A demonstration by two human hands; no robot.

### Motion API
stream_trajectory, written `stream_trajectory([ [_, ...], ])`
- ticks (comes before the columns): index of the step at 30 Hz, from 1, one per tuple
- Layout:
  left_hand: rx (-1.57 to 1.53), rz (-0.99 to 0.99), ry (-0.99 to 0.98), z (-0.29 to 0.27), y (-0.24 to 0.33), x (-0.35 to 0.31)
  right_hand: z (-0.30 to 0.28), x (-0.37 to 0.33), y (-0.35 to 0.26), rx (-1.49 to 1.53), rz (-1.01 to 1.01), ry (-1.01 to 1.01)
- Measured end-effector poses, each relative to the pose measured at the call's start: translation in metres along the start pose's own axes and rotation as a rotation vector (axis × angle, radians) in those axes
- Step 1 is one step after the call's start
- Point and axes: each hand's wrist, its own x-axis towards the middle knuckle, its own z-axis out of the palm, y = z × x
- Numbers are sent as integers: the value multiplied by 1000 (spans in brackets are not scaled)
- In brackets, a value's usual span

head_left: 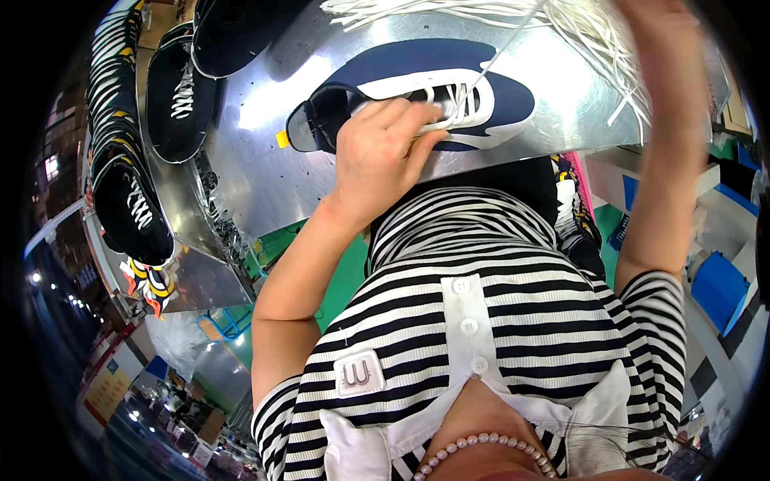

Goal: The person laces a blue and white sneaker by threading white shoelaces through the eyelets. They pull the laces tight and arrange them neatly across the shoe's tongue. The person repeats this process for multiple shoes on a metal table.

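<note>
A navy and white sneaker [513, 100] lies on the metal tabletop with its toe to the right and its opening to the left. White lacing [459, 103] crosses its front. My left hand [381, 144] rests over the sneaker's opening, its thumb and forefinger closed on a shoelace beside the tongue. From the lacing, one shoelace end [513, 36] runs taut up and right to the top edge of the view. My right hand [654, 10] is raised at the upper right, smeared by motion and cut off by the frame, so its fingers are hidden.
Loose white laces [593, 44] lie in a bundle at the table's far right. Black laced shoes [183, 104] stand at the left, beside a row of striped ones [120, 152]. The metal table [265, 172] ends just before my body. A blue bin [716, 293] is at the right.
</note>
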Motion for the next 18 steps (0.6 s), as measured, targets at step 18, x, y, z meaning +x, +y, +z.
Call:
stream_trajectory([
  [18, -137, -502, 291, 21, -7, 5, 87, -44, 61, -212, 172, -299],
])
